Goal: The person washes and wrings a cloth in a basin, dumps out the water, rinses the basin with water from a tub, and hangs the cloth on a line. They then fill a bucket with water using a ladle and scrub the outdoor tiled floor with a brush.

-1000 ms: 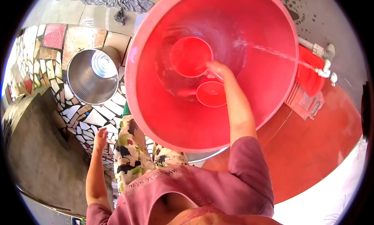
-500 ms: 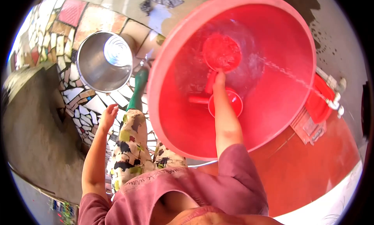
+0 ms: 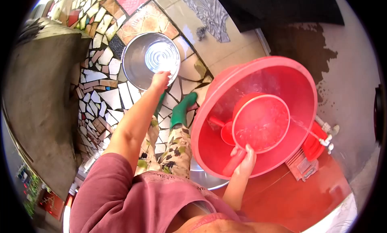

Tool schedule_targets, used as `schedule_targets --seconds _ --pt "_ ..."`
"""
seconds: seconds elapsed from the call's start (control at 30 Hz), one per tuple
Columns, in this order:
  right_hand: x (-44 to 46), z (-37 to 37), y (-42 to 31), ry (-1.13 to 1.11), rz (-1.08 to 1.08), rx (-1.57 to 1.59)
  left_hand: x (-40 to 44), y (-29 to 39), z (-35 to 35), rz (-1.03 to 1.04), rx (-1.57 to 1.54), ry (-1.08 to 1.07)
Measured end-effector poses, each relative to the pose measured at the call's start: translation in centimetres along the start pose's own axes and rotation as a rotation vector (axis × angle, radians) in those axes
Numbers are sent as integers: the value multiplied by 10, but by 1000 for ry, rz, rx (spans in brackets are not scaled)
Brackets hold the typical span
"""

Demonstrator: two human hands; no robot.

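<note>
My right hand point(image 3: 244, 162) grips the handle of a large red dipper point(image 3: 262, 123), which is raised over the big red basin point(image 3: 298, 83) and holds rippling water. A second, smaller red dipper point(image 3: 227, 133) lies in the basin, partly hidden behind the raised one. My left hand point(image 3: 161, 80) is at the near rim of the metal pot point(image 3: 133, 63), its fingers curled; whether they grip the rim is too small to tell. Bright rings show on the pot's bottom.
Water streams from a white tap point(image 3: 325, 142) into the basin. A red washboard-like object point(image 3: 300, 165) sits below the tap. Grey cloth point(image 3: 207, 13) lies on the paving. Green boots point(image 3: 182, 110) stand on mosaic tiles. A grey curved wall point(image 3: 42, 100) rises at left.
The large dipper has been lifted from inside the basin, now with water in it. My left hand has moved forward to the metal pot. The view has shifted left, so the basin appears lower right.
</note>
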State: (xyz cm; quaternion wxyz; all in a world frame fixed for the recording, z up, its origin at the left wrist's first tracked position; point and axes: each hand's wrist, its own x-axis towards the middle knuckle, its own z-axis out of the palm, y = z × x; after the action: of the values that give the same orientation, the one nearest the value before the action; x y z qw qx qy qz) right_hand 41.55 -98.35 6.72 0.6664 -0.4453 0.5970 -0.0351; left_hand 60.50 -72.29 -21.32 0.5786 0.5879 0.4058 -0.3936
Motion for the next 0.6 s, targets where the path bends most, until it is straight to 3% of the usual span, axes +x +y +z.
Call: schedule_targets --seconds 0.3,0.37,0.6 --pt "-62 93 3 -206 -84 -98 8 39 9 20 -183 -4" --pt "-62 116 15 -194 -113 -177 51 10 -8 81 -600 -181" --pt "-52 168 47 -337 -326 -301 58 35 -44 124 -458 1"
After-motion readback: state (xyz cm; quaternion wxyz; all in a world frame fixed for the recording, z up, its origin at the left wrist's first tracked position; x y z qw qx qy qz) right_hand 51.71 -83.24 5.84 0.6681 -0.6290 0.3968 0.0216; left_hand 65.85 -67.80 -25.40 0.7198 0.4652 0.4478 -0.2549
